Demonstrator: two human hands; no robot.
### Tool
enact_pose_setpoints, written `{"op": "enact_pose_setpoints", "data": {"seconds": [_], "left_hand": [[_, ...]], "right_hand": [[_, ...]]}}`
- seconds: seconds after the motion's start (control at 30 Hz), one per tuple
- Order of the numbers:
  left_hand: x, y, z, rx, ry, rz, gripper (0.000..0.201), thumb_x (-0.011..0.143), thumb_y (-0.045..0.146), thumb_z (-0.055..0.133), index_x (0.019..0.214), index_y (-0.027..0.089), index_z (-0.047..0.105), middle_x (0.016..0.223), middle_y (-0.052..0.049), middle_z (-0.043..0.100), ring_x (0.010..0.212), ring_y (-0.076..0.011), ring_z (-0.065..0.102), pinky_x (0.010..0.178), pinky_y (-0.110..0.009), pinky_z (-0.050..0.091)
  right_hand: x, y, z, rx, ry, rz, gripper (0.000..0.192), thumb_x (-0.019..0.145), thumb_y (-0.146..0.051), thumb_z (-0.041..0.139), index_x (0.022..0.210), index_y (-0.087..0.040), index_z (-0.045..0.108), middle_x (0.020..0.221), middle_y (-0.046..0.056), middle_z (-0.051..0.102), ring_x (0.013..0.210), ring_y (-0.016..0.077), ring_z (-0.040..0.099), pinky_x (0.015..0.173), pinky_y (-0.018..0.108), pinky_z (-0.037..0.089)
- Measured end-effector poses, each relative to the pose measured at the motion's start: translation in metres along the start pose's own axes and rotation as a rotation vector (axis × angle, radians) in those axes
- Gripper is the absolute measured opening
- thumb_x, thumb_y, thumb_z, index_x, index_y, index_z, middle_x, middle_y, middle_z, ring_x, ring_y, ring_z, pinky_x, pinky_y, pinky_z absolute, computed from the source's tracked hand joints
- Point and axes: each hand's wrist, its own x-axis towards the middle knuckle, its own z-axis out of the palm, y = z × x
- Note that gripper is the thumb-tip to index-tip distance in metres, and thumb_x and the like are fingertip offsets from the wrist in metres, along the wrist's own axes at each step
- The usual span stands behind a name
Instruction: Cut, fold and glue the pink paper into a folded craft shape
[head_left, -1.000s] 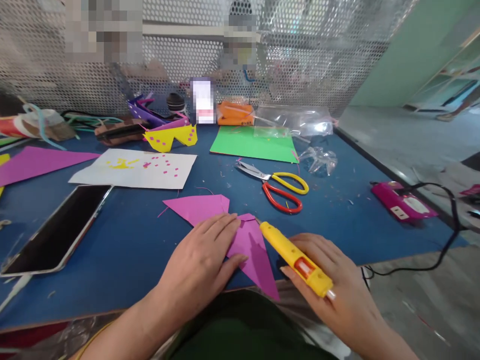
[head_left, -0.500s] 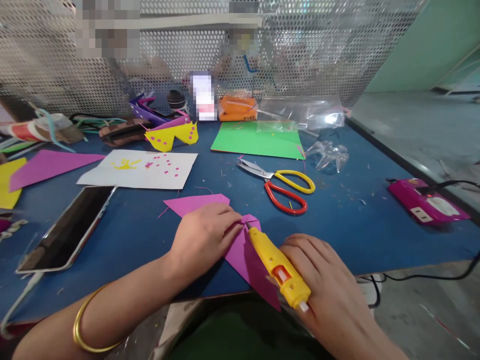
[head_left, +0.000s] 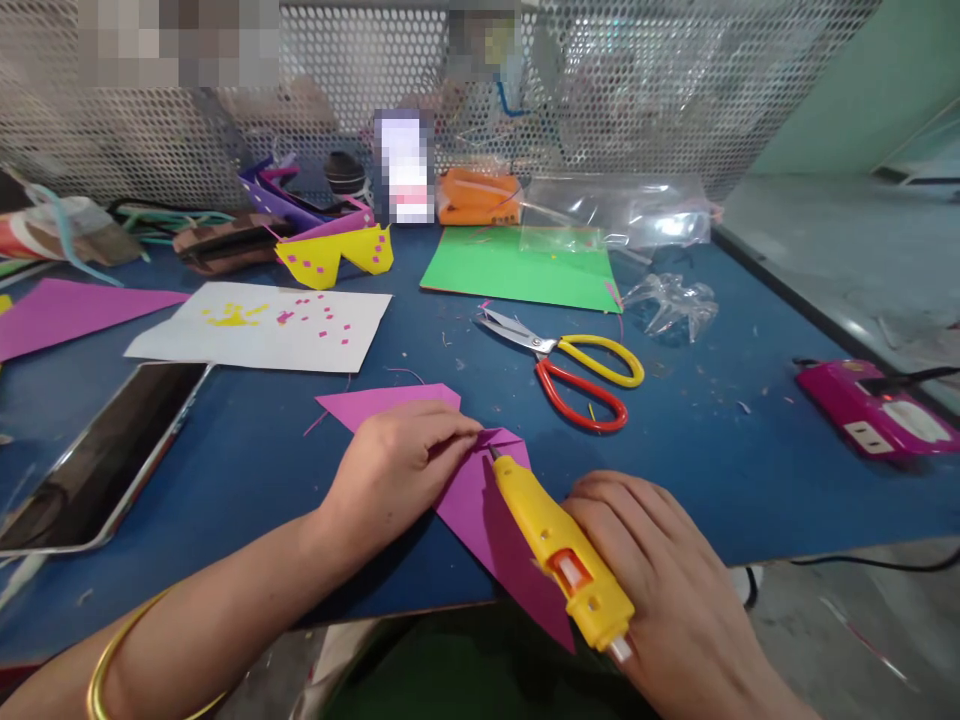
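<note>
One blue matte tabletop (head_left: 247,470), littered with paper scraps, backed by a perforated metal mesh screen (head_left: 637,90) at 12 o'clock; grey floor beyond at 2 o'clock. Left to right: black glossy tablet (head_left: 97,460) at 9 o'clock, white paper sheet (head_left: 262,335) with yellow and pink bits, yellow dotted paper cutout (head_left: 337,255), green paper sheet (head_left: 525,270), red-and-yellow-handled steel scissors (head_left: 570,365) at 1 o'clock, crumpled clear plastic wrap (head_left: 667,305), magenta flat device (head_left: 874,410) with black cable at 3 o'clock. Left hand (head_left: 394,470) fingers curled, pinching a fold of the purple triangular folded paper (head_left: 487,520) at table's near edge, 6 o'clock. Right hand (head_left: 667,580) closed around the yellow plastic glue gun (head_left: 559,545), nozzle touching the fold.
</note>
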Motion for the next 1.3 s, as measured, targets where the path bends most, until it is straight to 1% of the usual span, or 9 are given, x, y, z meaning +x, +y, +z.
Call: {"op": "enact_pose_setpoints", "data": {"seconds": [0.1,0.23,0.37,0.47,0.63,0.83,1.03,1.1,1.3], "left_hand": [[0.001,-0.001,0.0,-0.061,-0.013,-0.061,0.014,0.092,0.021,0.063,0.093,0.024,0.077,0.086,0.005,0.077,0.078,-0.0107,0.07,0.068,-0.02,0.05],[0.002,-0.002,0.001,-0.107,-0.014,-0.114,0.015,0.09,0.019,0.063,0.091,0.025,0.076,0.085,0.006,0.077,0.079,-0.0107,0.07,0.069,-0.02,0.049],[0.003,-0.001,0.0,-0.136,-0.007,-0.197,0.014,0.09,0.023,0.064,0.092,0.027,0.077,0.085,0.007,0.077,0.078,-0.0114,0.071,0.068,-0.022,0.049],[0.004,0.001,0.0,-0.146,-0.007,-0.234,0.014,0.09,0.024,0.064,0.09,0.027,0.078,0.084,0.007,0.077,0.077,-0.0118,0.071,0.067,-0.022,0.049],[0.004,0.002,0.0,-0.141,0.0,-0.223,0.016,0.088,0.02,0.063,0.09,0.028,0.078,0.083,0.008,0.077,0.075,-0.0113,0.07,0.068,-0.022,0.05],[0.004,0.001,0.0,-0.131,0.006,-0.218,0.017,0.087,0.019,0.063,0.09,0.028,0.077,0.084,0.008,0.078,0.075,-0.0115,0.071,0.07,-0.022,0.053],[0.001,-0.002,0.002,-0.16,0.058,-0.225,0.021,0.086,0.022,0.063,0.105,0.025,0.074,0.089,0.005,0.079,0.075,-0.0125,0.072,0.075,-0.024,0.057],[0.001,-0.003,0.003,-0.164,0.054,-0.226,0.02,0.086,0.022,0.063,0.103,0.024,0.073,0.088,0.004,0.079,0.075,-0.0129,0.072,0.077,-0.025,0.058],[0.003,-0.002,0.003,-0.163,0.064,-0.23,0.02,0.086,0.024,0.061,0.104,0.023,0.071,0.086,0.003,0.078,0.077,-0.0148,0.073,0.078,-0.027,0.059]], "right_hand": [[0.002,0.0,0.001,-0.049,0.04,-0.005,0.033,0.106,-0.033,0.033,0.097,-0.015,0.059,0.09,0.008,0.07,0.089,0.0213,0.063,0.077,0.033,0.046],[0.002,0.002,0.003,-0.083,0.05,-0.019,0.029,0.105,-0.028,0.035,0.099,-0.014,0.059,0.093,0.009,0.069,0.092,0.0218,0.061,0.081,0.033,0.044],[0.0,0.002,0.005,-0.085,0.027,-0.032,0.024,0.103,-0.024,0.037,0.102,-0.014,0.059,0.096,0.008,0.069,0.094,0.0211,0.059,0.081,0.031,0.043],[0.001,0.002,0.007,-0.093,0.053,-0.024,0.027,0.104,-0.026,0.035,0.098,-0.014,0.059,0.092,0.009,0.069,0.092,0.0214,0.059,0.08,0.032,0.043],[0.003,0.001,0.009,-0.094,0.069,-0.018,0.029,0.105,-0.032,0.037,0.099,-0.014,0.058,0.093,0.009,0.068,0.092,0.0226,0.06,0.079,0.032,0.043],[0.001,0.001,0.014,-0.076,0.073,-0.005,0.024,0.104,-0.025,0.035,0.099,-0.016,0.057,0.093,0.009,0.066,0.092,0.0245,0.059,0.083,0.036,0.044],[-0.006,0.0,0.021,-0.054,0.08,0.046,0.019,0.099,-0.017,0.037,0.103,-0.015,0.056,0.098,0.01,0.065,0.097,0.0256,0.058,0.086,0.038,0.043],[-0.007,0.0,0.022,-0.051,0.081,0.044,0.019,0.099,-0.016,0.037,0.104,-0.016,0.056,0.098,0.01,0.065,0.098,0.0256,0.057,0.087,0.038,0.043],[-0.005,0.0,0.022,-0.042,0.091,0.054,0.018,0.098,-0.016,0.038,0.101,-0.018,0.055,0.096,0.009,0.064,0.095,0.0254,0.057,0.084,0.038,0.045]]}}
